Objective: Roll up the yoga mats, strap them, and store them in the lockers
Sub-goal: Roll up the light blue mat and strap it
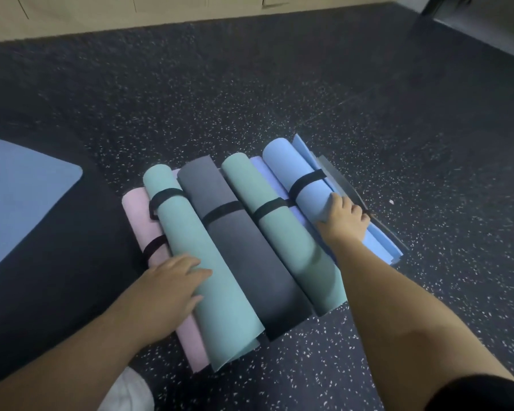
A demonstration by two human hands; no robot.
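Head view: left hand [172, 277] rests spread on the teal roll [202, 262], right hand [343, 221] grips the blue roll [297, 179] on the floor [250, 99].

We've got both bare forearms reaching forward and down. Our left hand [172, 277] lies flat, fingers straight and spread, pressing on the teal rolled foam mat [202, 259]. Well to that mat's right, our right hand [346, 219] curls its fingers over the light blue rolled mat [297, 173].
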